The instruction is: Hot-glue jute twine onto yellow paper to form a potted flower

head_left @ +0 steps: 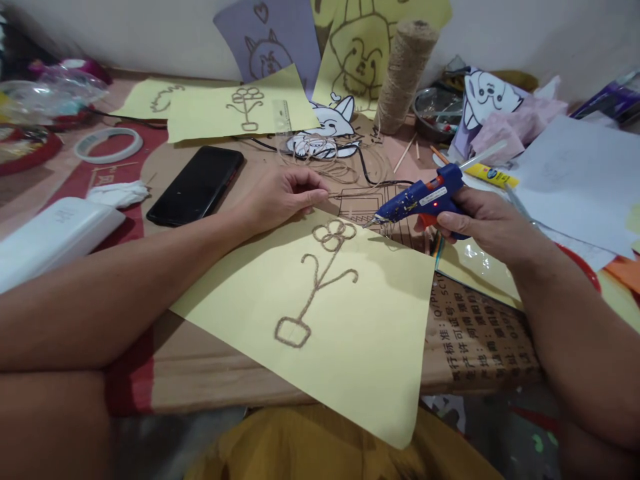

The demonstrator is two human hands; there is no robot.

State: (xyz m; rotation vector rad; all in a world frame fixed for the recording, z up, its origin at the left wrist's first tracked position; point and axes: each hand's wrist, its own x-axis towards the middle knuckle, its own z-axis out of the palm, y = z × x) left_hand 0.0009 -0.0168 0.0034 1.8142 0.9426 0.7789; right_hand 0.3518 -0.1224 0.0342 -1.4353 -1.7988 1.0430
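Observation:
My right hand [483, 223] grips a blue hot glue gun [423, 197] with a clear glue stick in its back and a small red light on its side. Its nozzle points down and left, close to the upper edge of a yellow sheet [375, 333]. On that sheet a potted flower [317, 283] is outlined in brown twine. Above the sheet's top corner, my left hand [290, 193] is closed, thumb and fingertips pinching a thin strand of twine [350, 194]. More loose twine [320, 150] lies in loops behind it.
A black phone [197, 183] lies beside my left forearm, near a tape roll [109, 145] and a white case [60, 237]. Behind stand a twine spool [406, 77] and another flower sheet [240, 110]. White papers [583, 180] and a yellow tube [493, 175] are at right.

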